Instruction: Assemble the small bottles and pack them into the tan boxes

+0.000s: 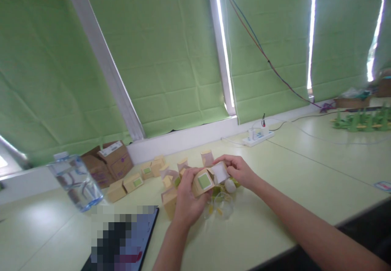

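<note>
Both of my hands hold one small brown cardboard box [204, 181] with a green square label, just above the pale table [305, 181]. My left hand [186, 199] wraps around its lower left side. My right hand [240, 170] pinches the box's open white flap at the top right. Below the box lie clear plastic cups [222, 206] and a small white egg-shaped item [230, 186]. More small boxes of the same kind, some with their flaps up, stand behind and left of my hands [171, 173].
A clear water bottle [75, 181] lies at the left, beside larger brown cartons [108, 161]. A dark tablet [128, 238] rests near the front edge. A white power strip [258, 138] with cables sits by the window ledge. Green paper shapes [360, 121] lie far right.
</note>
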The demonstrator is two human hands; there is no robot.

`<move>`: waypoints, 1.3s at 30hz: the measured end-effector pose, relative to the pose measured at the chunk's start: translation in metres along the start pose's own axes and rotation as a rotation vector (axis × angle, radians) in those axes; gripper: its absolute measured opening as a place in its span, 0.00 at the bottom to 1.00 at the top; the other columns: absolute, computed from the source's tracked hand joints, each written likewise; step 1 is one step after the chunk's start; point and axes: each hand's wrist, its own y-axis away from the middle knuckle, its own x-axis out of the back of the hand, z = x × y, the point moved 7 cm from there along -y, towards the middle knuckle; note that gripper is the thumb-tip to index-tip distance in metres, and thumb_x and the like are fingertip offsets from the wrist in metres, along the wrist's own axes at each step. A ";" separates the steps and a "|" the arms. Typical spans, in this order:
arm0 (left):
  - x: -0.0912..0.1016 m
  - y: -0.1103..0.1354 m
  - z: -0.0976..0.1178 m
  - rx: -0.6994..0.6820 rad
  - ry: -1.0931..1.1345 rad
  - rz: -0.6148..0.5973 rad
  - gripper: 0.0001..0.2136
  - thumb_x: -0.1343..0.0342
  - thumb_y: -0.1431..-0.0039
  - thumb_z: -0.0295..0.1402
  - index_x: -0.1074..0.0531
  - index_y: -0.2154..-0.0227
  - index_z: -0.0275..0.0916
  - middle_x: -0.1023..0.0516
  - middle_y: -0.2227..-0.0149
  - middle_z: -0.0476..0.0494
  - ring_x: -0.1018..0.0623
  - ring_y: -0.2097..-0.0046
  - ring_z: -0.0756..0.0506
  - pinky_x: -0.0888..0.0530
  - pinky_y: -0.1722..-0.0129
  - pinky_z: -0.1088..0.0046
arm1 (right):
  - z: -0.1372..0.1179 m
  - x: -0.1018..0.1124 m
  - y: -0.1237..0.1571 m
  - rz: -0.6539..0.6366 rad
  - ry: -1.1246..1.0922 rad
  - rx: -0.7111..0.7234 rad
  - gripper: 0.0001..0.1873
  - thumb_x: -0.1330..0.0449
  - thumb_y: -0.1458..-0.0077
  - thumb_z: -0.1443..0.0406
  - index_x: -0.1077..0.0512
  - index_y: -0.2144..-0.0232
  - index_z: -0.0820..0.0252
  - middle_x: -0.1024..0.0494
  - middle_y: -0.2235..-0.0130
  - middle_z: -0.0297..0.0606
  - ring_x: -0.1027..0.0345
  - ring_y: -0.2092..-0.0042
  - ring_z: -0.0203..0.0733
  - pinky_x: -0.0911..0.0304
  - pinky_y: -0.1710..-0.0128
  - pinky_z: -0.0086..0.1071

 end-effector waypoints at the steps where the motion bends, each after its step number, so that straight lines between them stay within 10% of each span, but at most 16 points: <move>1: 0.001 0.000 0.000 -0.003 -0.014 0.011 0.20 0.40 0.52 0.26 0.33 0.53 0.42 0.28 0.55 0.43 0.28 0.52 0.40 0.30 0.51 0.60 | -0.001 0.003 0.000 0.020 -0.016 0.013 0.24 0.51 0.50 0.71 0.26 0.52 0.60 0.22 0.67 0.35 0.31 0.70 0.37 0.35 0.70 0.28; 8: 0.002 0.000 0.000 -0.037 -0.128 0.069 0.22 0.42 0.53 0.23 0.32 0.53 0.42 0.28 0.54 0.43 0.29 0.49 0.39 0.32 0.49 0.60 | -0.044 -0.004 0.009 0.061 0.050 0.294 0.08 0.41 0.42 0.61 0.26 0.63 0.57 0.31 0.44 0.44 0.39 0.41 0.48 0.36 0.48 0.40; 15: 0.004 0.001 -0.003 -0.025 -0.162 0.091 0.23 0.42 0.54 0.22 0.32 0.52 0.42 0.29 0.54 0.42 0.30 0.48 0.39 0.33 0.47 0.59 | -0.045 -0.008 0.010 0.050 0.203 0.362 0.11 0.42 0.41 0.63 0.24 0.57 0.54 0.30 0.45 0.43 0.35 0.44 0.46 0.42 0.42 0.41; 23: 0.002 0.001 0.000 -0.043 -0.171 0.089 0.22 0.44 0.53 0.21 0.32 0.53 0.42 0.30 0.55 0.42 0.31 0.48 0.39 0.33 0.47 0.59 | -0.041 -0.009 0.009 0.055 0.215 0.338 0.09 0.40 0.43 0.64 0.24 0.73 0.59 0.28 0.46 0.43 0.32 0.46 0.46 0.39 0.44 0.40; 29: 0.005 0.002 -0.002 -0.027 -0.193 0.133 0.22 0.44 0.53 0.21 0.33 0.52 0.41 0.31 0.54 0.42 0.31 0.48 0.39 0.32 0.47 0.58 | -0.036 -0.012 0.008 0.081 0.218 0.353 0.10 0.39 0.43 0.63 0.20 0.59 0.53 0.30 0.43 0.42 0.33 0.45 0.47 0.37 0.45 0.41; 39: -0.006 0.007 0.004 -0.113 -0.250 0.048 0.28 0.46 0.53 0.18 0.34 0.47 0.44 0.35 0.49 0.40 0.32 0.45 0.40 0.32 0.45 0.60 | -0.012 -0.018 0.001 0.008 0.116 0.156 0.09 0.37 0.47 0.63 0.19 0.63 0.55 0.29 0.45 0.41 0.32 0.45 0.47 0.38 0.44 0.40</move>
